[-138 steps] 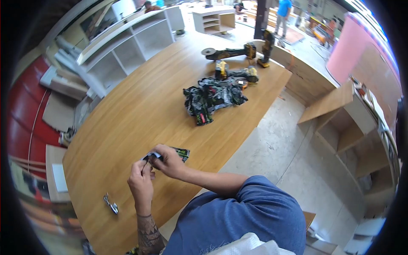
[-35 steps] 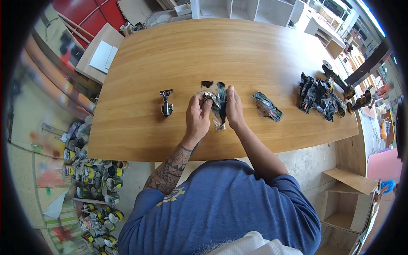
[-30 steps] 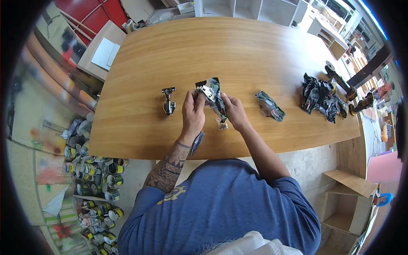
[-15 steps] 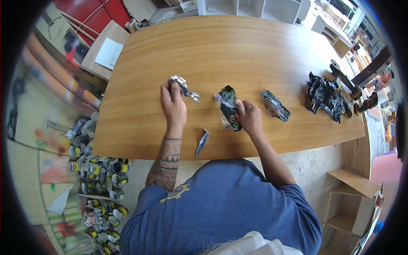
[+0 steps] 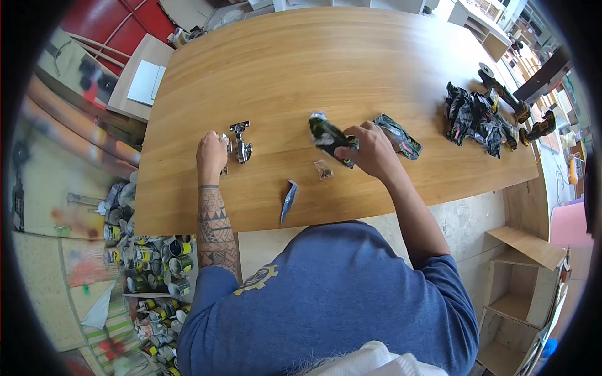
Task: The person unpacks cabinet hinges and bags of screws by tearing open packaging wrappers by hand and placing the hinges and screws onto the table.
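Note:
A shiny metal cabinet hinge (image 5: 241, 143) lies on the wooden table (image 5: 301, 75). Just left of it, my left hand (image 5: 212, 153) is closed on a second metal hinge (image 5: 225, 145), mostly covered by the fingers. My right hand (image 5: 370, 149) pinches a black and green plastic packet (image 5: 327, 139), blurred by motion, above the tabletop. Below that packet lies a small clear bag (image 5: 323, 170) with small parts in it. Nearer the front edge is a narrow blue-silver packet (image 5: 289, 201). Another black and green packet (image 5: 399, 136) rests beyond my right hand.
Crumpled black wrappers (image 5: 470, 116) are heaped at the table's right, beside an angle grinder (image 5: 501, 94) and another power tool (image 5: 540, 127). Several paint cans (image 5: 147, 254) crowd the floor at left. A wooden shelf unit (image 5: 514, 288) stands at lower right.
My left hand has moved left and down to the tabletop, and a hinge now lies beside it. The right hand has shifted slightly with the packet, uncovering the small clear bag.

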### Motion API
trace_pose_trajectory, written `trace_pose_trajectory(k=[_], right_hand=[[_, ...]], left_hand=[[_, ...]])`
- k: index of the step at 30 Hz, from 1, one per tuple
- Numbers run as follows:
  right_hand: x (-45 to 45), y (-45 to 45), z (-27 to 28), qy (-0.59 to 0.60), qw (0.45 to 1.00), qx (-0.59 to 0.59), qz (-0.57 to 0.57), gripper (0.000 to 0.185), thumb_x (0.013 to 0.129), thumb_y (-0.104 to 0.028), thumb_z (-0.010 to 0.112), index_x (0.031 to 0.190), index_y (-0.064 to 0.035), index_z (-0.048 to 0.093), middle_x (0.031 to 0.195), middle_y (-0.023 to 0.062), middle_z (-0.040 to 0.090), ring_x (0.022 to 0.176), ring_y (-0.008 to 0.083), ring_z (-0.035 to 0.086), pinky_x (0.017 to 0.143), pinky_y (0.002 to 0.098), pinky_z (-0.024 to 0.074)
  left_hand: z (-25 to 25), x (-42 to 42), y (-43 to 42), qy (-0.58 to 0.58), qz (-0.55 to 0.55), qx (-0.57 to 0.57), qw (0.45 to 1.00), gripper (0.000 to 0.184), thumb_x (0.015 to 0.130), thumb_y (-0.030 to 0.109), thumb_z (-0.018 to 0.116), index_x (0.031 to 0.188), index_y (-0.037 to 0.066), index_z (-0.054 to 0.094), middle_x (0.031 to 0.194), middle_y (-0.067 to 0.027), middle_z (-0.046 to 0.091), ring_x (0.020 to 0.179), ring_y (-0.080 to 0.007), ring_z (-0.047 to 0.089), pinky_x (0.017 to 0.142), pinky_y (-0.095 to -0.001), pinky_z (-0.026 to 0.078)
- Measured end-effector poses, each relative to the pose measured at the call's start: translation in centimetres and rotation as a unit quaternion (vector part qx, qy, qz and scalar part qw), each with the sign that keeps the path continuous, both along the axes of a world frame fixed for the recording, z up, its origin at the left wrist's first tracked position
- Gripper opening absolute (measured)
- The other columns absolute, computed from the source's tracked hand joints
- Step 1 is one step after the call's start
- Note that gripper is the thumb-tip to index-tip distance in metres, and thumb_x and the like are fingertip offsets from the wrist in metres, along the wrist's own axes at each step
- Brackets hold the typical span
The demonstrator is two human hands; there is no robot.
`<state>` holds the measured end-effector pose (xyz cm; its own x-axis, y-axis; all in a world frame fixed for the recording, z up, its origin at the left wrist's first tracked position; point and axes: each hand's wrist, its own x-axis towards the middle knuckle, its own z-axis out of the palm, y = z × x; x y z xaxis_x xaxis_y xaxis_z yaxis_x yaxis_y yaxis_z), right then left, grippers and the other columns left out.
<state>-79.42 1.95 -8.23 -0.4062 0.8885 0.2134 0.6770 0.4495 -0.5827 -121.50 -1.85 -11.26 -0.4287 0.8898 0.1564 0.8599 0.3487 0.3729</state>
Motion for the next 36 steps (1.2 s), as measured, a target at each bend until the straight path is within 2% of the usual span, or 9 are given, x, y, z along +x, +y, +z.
trace_pose_trajectory(k=[9,11,14,26,27,28,30,32,36], right_hand=[[1.2,0.4,-2.0,-0.042,0.999,-0.023,-0.001,0.042,0.085,-0.021,0.088,0.117,-0.0013,0.071,0.108,0.0189,0.068,0.105,0.0341,0.069,0.091,0.0450,0.0540],[1.0,0.2,1.5,0.059,0.979,-0.193,-0.003,0.038,0.084,-0.016,0.087,0.114,-0.0014,0.070,0.103,0.0180,0.071,0.101,0.0345,0.070,0.089,0.0449,0.0541],[0.6,-0.2,4.2,0.010,0.997,0.001,0.072,0.034,0.084,-0.013,0.086,0.113,-0.0028,0.071,0.100,0.0167,0.072,0.098,0.0356,0.071,0.087,0.0447,0.0542],[3.7,2.2,4.4,0.073,0.993,0.008,0.092,0.054,0.083,-0.001,0.078,0.135,-0.0017,0.066,0.117,0.0240,0.074,0.102,0.0393,0.073,0.091,0.0422,0.0576],[4.4,1.6,4.5,0.072,0.993,-0.002,0.092,0.054,0.083,-0.001,0.078,0.135,-0.0017,0.066,0.117,0.0240,0.074,0.102,0.0393,0.073,0.091,0.0422,0.0576],[5.0,1.8,5.0,0.100,0.991,-0.064,0.059,0.046,0.087,-0.001,0.077,0.132,0.0000,0.067,0.114,0.0211,0.076,0.099,0.0352,0.074,0.090,0.0397,0.0577],[6.6,3.4,4.4,0.130,0.984,-0.119,0.026,0.038,0.092,-0.002,0.075,0.129,0.0018,0.067,0.111,0.0182,0.078,0.097,0.0312,0.075,0.089,0.0373,0.0578],[9.5,5.1,1.1,0.432,0.887,-0.153,0.056,0.017,0.102,-0.004,0.070,0.117,0.0022,0.067,0.103,0.0094,0.076,0.095,0.0191,0.074,0.087,0.0328,0.0575],[14.0,5.8,1.1,0.525,0.833,-0.168,0.048,0.006,0.106,-0.003,0.066,0.110,-0.0010,0.064,0.096,0.0012,0.071,0.093,0.0115,0.070,0.085,0.0307,0.0572]], left_hand=[[0.4,3.4,-0.4,0.082,0.007,0.150,0.985,0.048,0.096,0.037,0.077,0.117,-0.005,0.069,0.106,-0.0241,0.074,0.099,-0.0400,0.072,0.087,-0.0501,0.056],[3.4,7.2,-0.9,-0.104,-0.055,0.127,0.985,0.051,0.097,0.038,0.077,0.126,-0.004,0.068,0.110,-0.0239,0.074,0.094,-0.0355,0.072,0.084,-0.0468,0.057],[4.5,12.0,-1.3,-0.141,-0.171,0.057,0.973,0.050,0.098,0.036,0.078,0.130,-0.001,0.069,0.119,-0.0219,0.074,0.088,-0.0257,0.073,0.079,-0.0383,0.057],[2.8,17.7,-0.6,-0.120,-0.230,0.031,0.965,0.048,0.097,0.032,0.078,0.127,-0.004,0.069,0.100,-0.0229,0.073,0.073,-0.0258,0.064,0.072,-0.0412,0.055],[2.9,18.4,-0.7,-0.131,-0.236,0.008,0.963,0.045,0.098,0.030,0.076,0.126,-0.004,0.068,0.110,-0.0255,0.073,0.092,-0.0342,0.068,0.083,-0.0446,0.056],[3.3,19.0,-0.2,-0.136,-0.244,-0.005,0.960,0.043,0.099,0.028,0.075,0.125,-0.005,0.067,0.121,-0.0282,0.073,0.111,-0.0426,0.072,0.094,-0.0480,0.057],[4.2,20.4,0.5,-0.138,-0.248,-0.014,0.959,0.042,0.099,0.027,0.074,0.125,-0.005,0.067,0.122,-0.0284,0.072,0.112,-0.0428,0.071,0.095,-0.0484,0.057],[4.0,21.3,0.7,-0.146,-0.248,-0.031,0.957,0.041,0.099,0.026,0.074,0.125,-0.006,0.067,0.123,-0.0285,0.072,0.114,-0.0429,0.071,0.097,-0.0488,0.056],[1.8,22.5,2.4,-0.101,-0.245,-0.010,0.964,0.039,0.096,0.027,0.076,0.124,-0.001,0.070,0.113,-0.0254,0.073,0.102,-0.0384,0.071,0.090,-0.0470,0.056]])
